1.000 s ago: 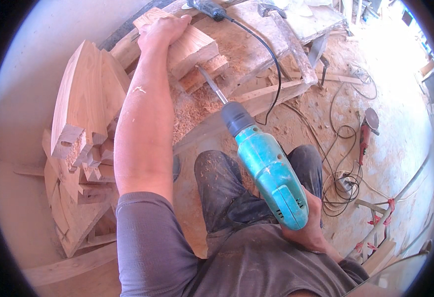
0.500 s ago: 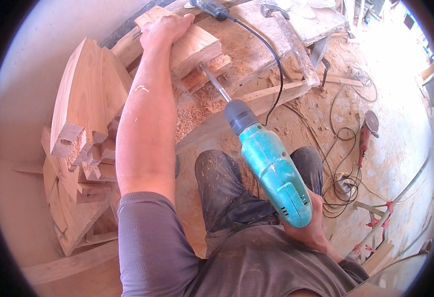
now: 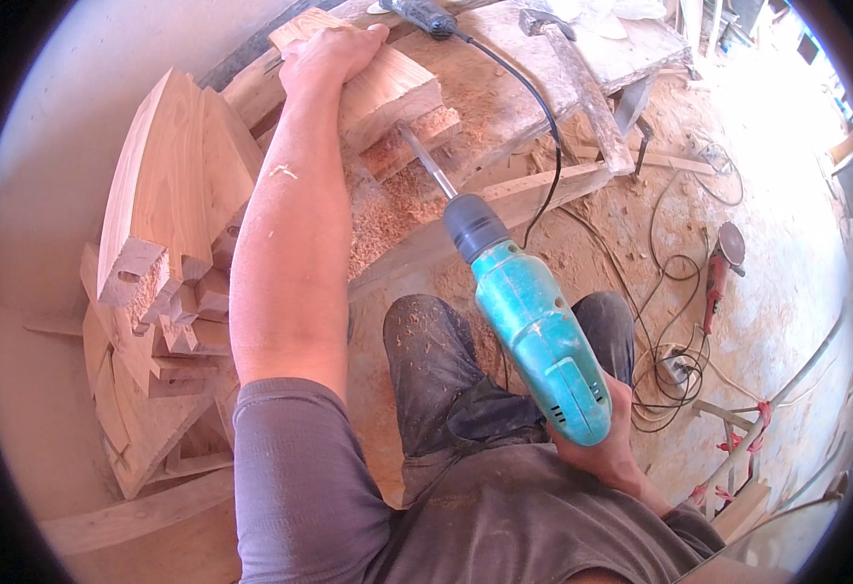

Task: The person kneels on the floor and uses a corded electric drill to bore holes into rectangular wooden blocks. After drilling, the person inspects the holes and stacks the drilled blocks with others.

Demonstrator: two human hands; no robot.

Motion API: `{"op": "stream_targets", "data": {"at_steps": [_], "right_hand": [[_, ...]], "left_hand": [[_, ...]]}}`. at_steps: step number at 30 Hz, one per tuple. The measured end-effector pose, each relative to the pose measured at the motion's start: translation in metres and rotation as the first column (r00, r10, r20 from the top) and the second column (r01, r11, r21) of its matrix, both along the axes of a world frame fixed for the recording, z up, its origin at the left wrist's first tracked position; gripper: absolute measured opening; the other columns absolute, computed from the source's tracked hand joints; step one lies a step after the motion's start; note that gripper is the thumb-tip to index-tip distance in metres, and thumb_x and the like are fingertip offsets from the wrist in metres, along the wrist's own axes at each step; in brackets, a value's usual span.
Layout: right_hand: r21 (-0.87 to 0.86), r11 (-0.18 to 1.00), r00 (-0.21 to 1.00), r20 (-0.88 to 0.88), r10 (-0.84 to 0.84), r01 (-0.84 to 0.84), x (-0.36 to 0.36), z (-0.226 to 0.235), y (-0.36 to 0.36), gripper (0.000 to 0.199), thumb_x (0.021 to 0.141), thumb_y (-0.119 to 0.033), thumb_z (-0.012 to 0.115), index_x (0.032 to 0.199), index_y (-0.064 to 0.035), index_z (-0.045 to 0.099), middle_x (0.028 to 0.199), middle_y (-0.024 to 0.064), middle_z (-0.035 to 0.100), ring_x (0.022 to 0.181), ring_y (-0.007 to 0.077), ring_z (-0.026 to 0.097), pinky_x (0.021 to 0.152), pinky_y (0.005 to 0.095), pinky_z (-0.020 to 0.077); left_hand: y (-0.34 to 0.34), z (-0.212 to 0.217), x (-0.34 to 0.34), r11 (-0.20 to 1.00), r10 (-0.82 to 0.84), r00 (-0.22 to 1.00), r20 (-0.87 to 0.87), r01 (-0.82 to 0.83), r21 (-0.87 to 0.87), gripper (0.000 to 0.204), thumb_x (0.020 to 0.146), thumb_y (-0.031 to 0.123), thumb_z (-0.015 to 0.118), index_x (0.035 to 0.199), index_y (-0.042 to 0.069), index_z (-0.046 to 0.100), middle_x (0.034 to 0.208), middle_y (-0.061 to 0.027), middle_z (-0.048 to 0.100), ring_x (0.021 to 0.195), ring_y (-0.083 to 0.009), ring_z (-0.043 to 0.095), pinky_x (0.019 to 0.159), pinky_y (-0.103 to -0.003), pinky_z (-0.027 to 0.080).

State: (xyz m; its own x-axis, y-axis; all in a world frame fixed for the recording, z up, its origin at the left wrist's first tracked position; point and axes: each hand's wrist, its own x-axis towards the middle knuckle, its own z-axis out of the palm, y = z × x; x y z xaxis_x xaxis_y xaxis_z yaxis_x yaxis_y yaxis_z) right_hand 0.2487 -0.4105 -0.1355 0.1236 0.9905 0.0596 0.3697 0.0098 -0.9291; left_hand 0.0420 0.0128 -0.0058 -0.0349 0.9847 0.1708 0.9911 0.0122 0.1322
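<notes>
My right hand [image 3: 609,433] is wrapped round the rear of a teal power drill [image 3: 540,336] with a dark chuck. Its long metal bit [image 3: 430,163] reaches up and left to the end of a pale wooden block [image 3: 387,92]; the tip is hidden at the wood. Pressing from above, my left hand [image 3: 332,56] grips the block near its far end, fingers bent over it. Beneath the block lies another piece of wood [image 3: 426,136], dusted with shavings, on the workbench [image 3: 504,127].
Several shaped wooden pieces [image 3: 159,185] are stacked to the left by the wall. On the bench lie a hammer [image 3: 577,88] and a corded dark tool [image 3: 417,15]. A red angle grinder [image 3: 720,273] and coiled cables [image 3: 674,375] rest on the dusty floor at right.
Almost nothing differs. The block, bench and drill tip sit very slightly further right in the picture; both hands keep their grip.
</notes>
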Motion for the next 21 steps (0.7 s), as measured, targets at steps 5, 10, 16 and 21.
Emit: {"op": "stream_targets", "data": {"at_steps": [5, 10, 16, 21], "right_hand": [[0.057, 0.998, 0.999, 0.04, -0.003, 0.001, -0.001, -0.009, 0.003, 0.024, 0.076, -0.002, 0.075, 0.098, 0.0001, 0.068, 0.083, 0.0083, 0.071, 0.076, 0.0151, 0.069, 0.068, 0.0309, 0.0533], [0.022, 1.0, 1.0, -0.027, 0.005, -0.004, -0.001, -0.011, 0.003, 0.02, 0.077, 0.0, 0.075, 0.095, -0.0009, 0.069, 0.082, 0.0057, 0.07, 0.074, 0.013, 0.068, 0.067, 0.03, 0.0527], [0.01, 1.0, 0.998, -0.06, -0.015, 0.015, -0.005, -0.016, 0.006, 0.015, 0.078, 0.0, 0.075, 0.092, -0.0016, 0.07, 0.08, 0.004, 0.071, 0.073, 0.0123, 0.067, 0.065, 0.0293, 0.0524], [0.008, 1.0, 0.998, -0.055, -0.005, 0.005, -0.007, -0.003, 0.011, 0.017, 0.079, -0.002, 0.079, 0.094, -0.0026, 0.072, 0.083, 0.0045, 0.073, 0.074, 0.0156, 0.07, 0.065, 0.0301, 0.0534]], "left_hand": [[0.01, -0.004, -0.005, 1.0, -0.002, 1.0, -0.003, 0.002, 0.009, 0.077, 0.097, 0.073, 0.044, 0.146, 0.017, 0.064, 0.151, -0.0077, 0.062, 0.146, -0.0341, 0.048, 0.117, -0.041, 0.042], [0.013, -0.007, -0.005, 1.0, 0.024, 0.999, 0.03, -0.025, 0.019, 0.08, 0.095, 0.074, 0.048, 0.145, 0.015, 0.065, 0.152, -0.0094, 0.061, 0.147, -0.0328, 0.047, 0.117, -0.04, 0.042], [0.01, -0.005, -0.004, 1.0, 0.021, 1.0, 0.0, -0.021, 0.012, 0.076, 0.095, 0.074, 0.046, 0.146, 0.02, 0.064, 0.154, -0.0093, 0.059, 0.148, -0.0325, 0.047, 0.118, -0.042, 0.041], [0.008, -0.005, -0.003, 0.999, 0.036, 0.999, 0.04, -0.037, 0.021, 0.082, 0.094, 0.076, 0.05, 0.146, 0.015, 0.064, 0.152, -0.0131, 0.06, 0.149, -0.032, 0.046, 0.117, -0.04, 0.042]]}}
